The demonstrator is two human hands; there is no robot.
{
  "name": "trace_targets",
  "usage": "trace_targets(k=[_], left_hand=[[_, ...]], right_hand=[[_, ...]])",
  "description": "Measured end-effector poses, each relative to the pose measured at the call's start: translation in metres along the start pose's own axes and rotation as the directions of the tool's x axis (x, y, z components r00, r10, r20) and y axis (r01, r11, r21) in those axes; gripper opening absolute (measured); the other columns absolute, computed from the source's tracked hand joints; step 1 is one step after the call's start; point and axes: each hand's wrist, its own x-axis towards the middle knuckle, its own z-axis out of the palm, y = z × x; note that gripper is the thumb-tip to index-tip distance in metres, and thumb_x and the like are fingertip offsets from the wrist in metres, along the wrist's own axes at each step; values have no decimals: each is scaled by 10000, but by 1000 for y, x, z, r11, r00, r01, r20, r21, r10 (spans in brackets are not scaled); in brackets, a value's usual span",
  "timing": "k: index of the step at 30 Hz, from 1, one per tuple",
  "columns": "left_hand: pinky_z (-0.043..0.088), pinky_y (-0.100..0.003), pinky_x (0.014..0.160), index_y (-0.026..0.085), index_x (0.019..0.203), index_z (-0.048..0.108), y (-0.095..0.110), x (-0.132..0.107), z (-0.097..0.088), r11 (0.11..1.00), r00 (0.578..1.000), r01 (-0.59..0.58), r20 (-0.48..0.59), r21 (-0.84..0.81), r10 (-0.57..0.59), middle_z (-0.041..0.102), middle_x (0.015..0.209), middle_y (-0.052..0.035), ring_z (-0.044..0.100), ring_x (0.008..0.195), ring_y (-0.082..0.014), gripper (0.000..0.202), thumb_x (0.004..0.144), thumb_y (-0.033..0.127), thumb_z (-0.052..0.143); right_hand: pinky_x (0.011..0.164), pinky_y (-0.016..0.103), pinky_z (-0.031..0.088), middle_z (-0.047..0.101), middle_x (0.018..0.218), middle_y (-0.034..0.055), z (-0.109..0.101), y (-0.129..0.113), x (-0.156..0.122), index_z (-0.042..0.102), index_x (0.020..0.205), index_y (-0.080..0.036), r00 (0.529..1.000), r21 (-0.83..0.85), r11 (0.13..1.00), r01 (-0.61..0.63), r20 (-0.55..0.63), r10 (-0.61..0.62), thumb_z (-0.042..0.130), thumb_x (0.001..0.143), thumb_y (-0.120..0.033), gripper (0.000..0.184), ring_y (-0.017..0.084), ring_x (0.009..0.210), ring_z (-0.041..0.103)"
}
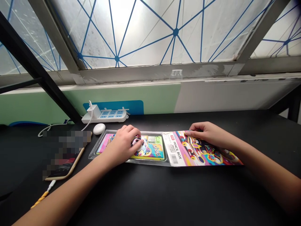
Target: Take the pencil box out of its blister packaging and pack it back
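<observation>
A colourful pencil box [154, 149] lies in a clear plastic blister tray [94, 150] on the black table. My left hand [123, 142] rests on top of the box with its fingers curled over the box's middle. To the right, the printed cardboard backing [181, 153], marked "PENCIL BOX", lies folded open flat. My right hand [207, 133] presses down on that card near its far edge, fingers bent and together.
A phone [64, 164] on a yellow cable lies at the left. Behind it stand a white power strip [110, 116] with a plugged charger and a small white oval case [99, 128]. The wall and window frame run along the table's far edge.
</observation>
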Motion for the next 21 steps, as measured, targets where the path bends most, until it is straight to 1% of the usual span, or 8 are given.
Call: trace_targets(k=[4,7,10,12,15,17,19,21], left_hand=[[451,-445,893,210,984,633,6,0,3,998,998,52,21,-35,-51,626,1031,-69,532,971,-266,129,973,327,579],[443,-448,910,215,973,633,15,-1,6,992,997,77,32,-99,-74,629,1033,-67,542,981,-267,123,979,318,567],[444,-429,918,222,981,635,29,-4,9,971,996,90,12,-221,-89,642,1039,-57,568,998,-259,129,990,312,542],[456,-395,904,231,1007,636,36,-7,9,934,994,98,-6,-344,-107,649,1072,-50,584,1030,-251,136,995,321,535],[475,-335,883,236,1009,634,40,-9,5,808,987,104,-37,-580,-154,659,1130,-40,605,1074,-228,144,1000,341,536],[475,-315,902,227,985,641,34,-9,0,723,978,86,-79,-686,-191,671,1126,-36,620,1074,-215,161,997,358,548],[469,-313,920,220,959,658,23,-6,-4,700,968,79,-114,-710,-225,684,1094,-32,628,1061,-216,189,985,385,570],[470,-317,906,219,942,672,9,-2,-6,713,953,121,-120,-690,-277,696,1064,-31,626,1063,-230,220,975,416,581]], right_hand=[[540,264,370,638,701,-8,19,-4,-2,648,764,-224,999,8,1000,4,-34,-4,677,797,-698,476,159,625,524],[542,266,386,667,732,8,33,-9,-3,655,786,-224,999,8,1000,-8,-32,8,649,808,-720,496,168,639,547],[544,272,394,675,758,15,46,-17,-6,663,824,-226,1000,52,999,6,-8,-5,609,834,-730,507,173,647,560],[558,272,404,683,784,14,51,-22,-7,670,856,-231,1000,89,996,23,11,-24,604,853,-711,485,177,674,575],[562,275,410,695,787,18,49,-21,-7,678,861,-229,999,108,994,2,51,-8,640,840,-686,458,183,685,586],[559,276,408,695,775,19,42,-16,-4,683,848,-226,998,85,996,-10,66,5,659,829,-676,451,180,672,580],[556,275,401,682,753,14,31,-8,-1,688,825,-223,998,47,999,-5,55,2,673,820,-668,446,171,654,562],[546,272,392,668,731,8,19,0,1,693,805,-219,999,20,1000,-8,48,7,698,798,-661,442,163,636,548]])
